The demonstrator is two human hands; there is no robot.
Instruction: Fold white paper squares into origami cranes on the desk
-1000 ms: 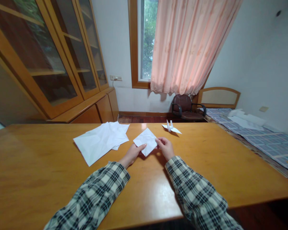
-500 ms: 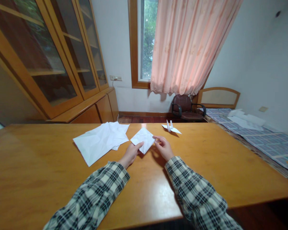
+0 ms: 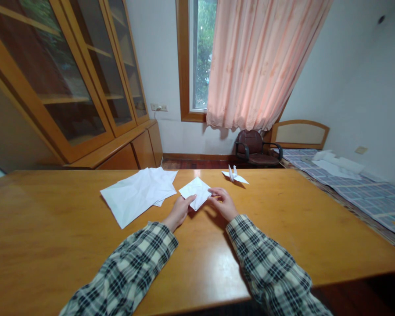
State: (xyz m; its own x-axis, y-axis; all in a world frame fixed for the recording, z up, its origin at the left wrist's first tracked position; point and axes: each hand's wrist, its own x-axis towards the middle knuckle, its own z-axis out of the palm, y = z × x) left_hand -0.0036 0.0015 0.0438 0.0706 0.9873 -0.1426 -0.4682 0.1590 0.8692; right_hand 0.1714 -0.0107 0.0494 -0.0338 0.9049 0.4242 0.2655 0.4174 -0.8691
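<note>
A small white folded square of paper (image 3: 195, 191) is held just above the wooden table (image 3: 52, 245). My left hand (image 3: 178, 212) pinches its near left corner with thumb and fingers closed on it. My right hand (image 3: 223, 202) grips its right corner, fingers curled. Both arms wear plaid sleeves. A finished white paper crane (image 3: 234, 175) stands on the table beyond my right hand.
A loose stack of white paper sheets (image 3: 136, 193) lies left of my hands. A glass-door wooden cabinet (image 3: 69, 87) lines the left wall. Beyond the table are a brown armchair (image 3: 255, 147), a pink curtain (image 3: 256, 66) and a bed (image 3: 355, 184) at the right.
The folded paper has shifted slightly left and away from me, and looks narrower. My right hand has moved left along its edge. My left hand keeps its hold.
</note>
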